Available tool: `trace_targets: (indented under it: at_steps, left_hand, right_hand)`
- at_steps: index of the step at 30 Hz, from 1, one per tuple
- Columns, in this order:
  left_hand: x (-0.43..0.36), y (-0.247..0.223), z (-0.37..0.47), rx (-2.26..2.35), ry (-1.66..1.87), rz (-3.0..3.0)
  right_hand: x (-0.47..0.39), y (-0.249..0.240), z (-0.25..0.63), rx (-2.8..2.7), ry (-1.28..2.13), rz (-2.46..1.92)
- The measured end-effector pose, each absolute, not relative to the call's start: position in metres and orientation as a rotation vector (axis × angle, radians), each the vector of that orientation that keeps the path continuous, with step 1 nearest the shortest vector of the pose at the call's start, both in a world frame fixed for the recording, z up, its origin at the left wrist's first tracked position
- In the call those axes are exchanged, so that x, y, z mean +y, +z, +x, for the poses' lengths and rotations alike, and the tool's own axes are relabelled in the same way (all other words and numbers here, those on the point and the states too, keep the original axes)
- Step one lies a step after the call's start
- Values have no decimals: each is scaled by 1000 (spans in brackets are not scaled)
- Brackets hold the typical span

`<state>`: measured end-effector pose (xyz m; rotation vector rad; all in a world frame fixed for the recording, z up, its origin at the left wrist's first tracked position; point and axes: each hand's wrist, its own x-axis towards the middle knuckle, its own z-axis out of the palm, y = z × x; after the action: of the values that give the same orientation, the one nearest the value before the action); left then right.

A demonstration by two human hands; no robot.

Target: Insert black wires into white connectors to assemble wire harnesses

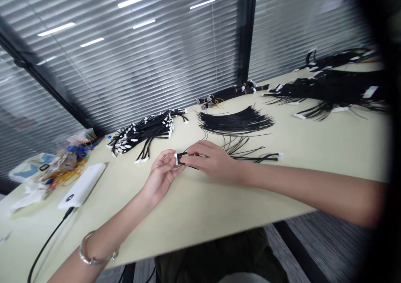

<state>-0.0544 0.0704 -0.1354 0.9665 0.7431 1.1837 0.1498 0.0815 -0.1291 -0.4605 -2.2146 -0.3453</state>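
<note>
left hand: thumb and fingertips pinching a small white connector by its left side, palm partly turned up, held just above or on the bench; cannot tell which. right hand: back of hand toward the camera, thumb and fingers brought together on black wires where they meet the connector. exact fingertip grip partly hidden.

key relation: connector lies between the two hands, touching the left, just beside the right fingertips. its open wire side seems to face right, toward the right hand. the wires' long axis runs left to right, roughly along the bench, passing behind the right hand. beyond that hand, thin loose strands fan out, and a thicker group ends in a white plug; whether all belong to one piece, cannot tell.

around: loose black wire bundle beyond the right hand; heap of finished-looking cables with white ends beyond the left hand; white power bank left of it, black cord attached.
</note>
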Motion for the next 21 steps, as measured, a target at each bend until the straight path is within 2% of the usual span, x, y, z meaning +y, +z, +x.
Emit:
trace_targets:
  at_steps: [21]
  left_hand:
    - [68,-130,-53,741,1212,950]
  right_hand:
    - [84,-132,145,-2209,-205,-618]
